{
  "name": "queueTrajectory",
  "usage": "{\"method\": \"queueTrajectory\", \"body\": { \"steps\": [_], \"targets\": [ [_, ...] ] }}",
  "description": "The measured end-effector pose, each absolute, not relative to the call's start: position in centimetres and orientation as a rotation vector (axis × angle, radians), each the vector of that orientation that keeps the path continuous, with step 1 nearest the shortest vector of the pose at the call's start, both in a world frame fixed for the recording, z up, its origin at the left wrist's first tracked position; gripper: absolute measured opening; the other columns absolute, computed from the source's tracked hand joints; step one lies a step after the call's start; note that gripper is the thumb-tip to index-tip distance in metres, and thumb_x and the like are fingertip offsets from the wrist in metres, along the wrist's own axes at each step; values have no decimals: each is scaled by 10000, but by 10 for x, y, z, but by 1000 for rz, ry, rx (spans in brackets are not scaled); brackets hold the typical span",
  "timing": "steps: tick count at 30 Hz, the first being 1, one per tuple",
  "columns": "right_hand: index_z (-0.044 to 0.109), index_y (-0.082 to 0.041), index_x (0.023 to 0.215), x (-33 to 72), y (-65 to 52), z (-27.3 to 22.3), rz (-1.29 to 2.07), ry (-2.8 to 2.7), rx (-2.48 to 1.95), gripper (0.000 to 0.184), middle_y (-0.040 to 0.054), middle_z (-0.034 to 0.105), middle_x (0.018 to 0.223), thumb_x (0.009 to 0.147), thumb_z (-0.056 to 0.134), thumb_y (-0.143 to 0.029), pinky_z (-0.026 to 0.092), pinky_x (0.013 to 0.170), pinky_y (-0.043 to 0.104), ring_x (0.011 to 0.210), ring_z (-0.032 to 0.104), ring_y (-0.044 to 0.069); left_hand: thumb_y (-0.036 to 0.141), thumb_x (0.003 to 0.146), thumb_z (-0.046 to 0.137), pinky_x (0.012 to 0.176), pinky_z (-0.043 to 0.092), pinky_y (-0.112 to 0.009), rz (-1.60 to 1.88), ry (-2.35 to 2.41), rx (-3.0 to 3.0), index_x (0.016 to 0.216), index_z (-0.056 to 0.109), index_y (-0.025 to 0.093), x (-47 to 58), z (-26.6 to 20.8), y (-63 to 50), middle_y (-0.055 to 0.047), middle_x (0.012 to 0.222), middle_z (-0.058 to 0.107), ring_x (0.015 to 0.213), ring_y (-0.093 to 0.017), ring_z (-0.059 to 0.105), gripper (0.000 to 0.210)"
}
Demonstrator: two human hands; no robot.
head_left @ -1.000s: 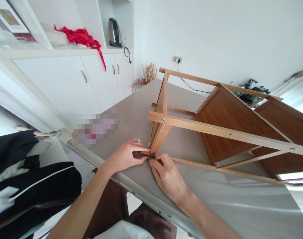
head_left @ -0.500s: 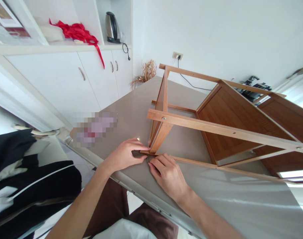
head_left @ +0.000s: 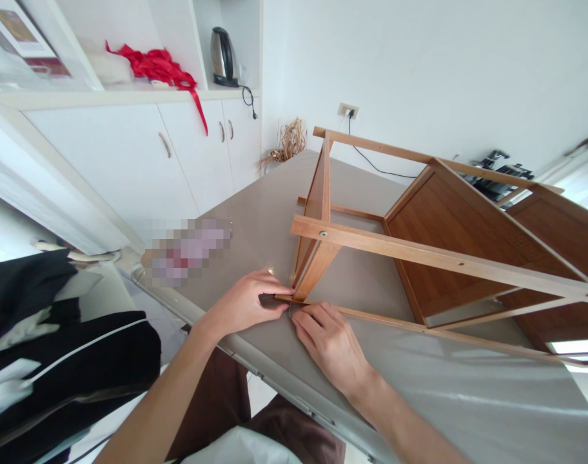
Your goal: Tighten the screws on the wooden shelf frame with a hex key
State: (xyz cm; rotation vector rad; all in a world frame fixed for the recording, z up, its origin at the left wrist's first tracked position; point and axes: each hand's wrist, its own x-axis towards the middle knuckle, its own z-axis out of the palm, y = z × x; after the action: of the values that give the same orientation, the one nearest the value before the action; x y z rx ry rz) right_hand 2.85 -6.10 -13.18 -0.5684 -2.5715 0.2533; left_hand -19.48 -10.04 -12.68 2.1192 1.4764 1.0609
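Note:
A wooden shelf rack (head_left: 391,248) lies on its side on the grey table, with slatless brown panels between its long rails. My left hand (head_left: 248,301) is at the near left corner, its thumb and fingers closed around the end of the lowest rail. Just to the right, my right hand (head_left: 330,345) rests low against the same rail, fingers curled and pinched together. A thin, shiny bit shows at its fingertips, too small to make out. On the upper near rail sits a metal screw head (head_left: 323,234).
The grey table (head_left: 255,232) carries a blurred-out patch (head_left: 190,251) at left. Dried stalks (head_left: 291,142) stand by the wall. Black appliances (head_left: 499,174) are behind the rack. A kettle (head_left: 224,58) and red ribbon (head_left: 161,67) sit on the shelves. Dark clothes (head_left: 81,380) lie at lower left.
The view has shifted slightly, so everything sits a little further right and lower. Both hands keep nearly the same place at the rack's corner.

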Motion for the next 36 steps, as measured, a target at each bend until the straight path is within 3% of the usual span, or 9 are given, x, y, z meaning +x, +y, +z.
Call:
{"method": "queueTrajectory", "body": {
  "steps": [36],
  "targets": [
    [674, -199, 1007, 25, -62, -135, 325, -2493, -594, 162, 68, 606, 924, 984, 520, -158, 534, 788, 330, 865, 581, 182, 180, 834, 692, 803, 528, -301, 1070, 1486, 2119, 1073, 751, 232, -195, -129, -100, -28, 932, 753, 866, -177, 644, 251]
  ]
}}
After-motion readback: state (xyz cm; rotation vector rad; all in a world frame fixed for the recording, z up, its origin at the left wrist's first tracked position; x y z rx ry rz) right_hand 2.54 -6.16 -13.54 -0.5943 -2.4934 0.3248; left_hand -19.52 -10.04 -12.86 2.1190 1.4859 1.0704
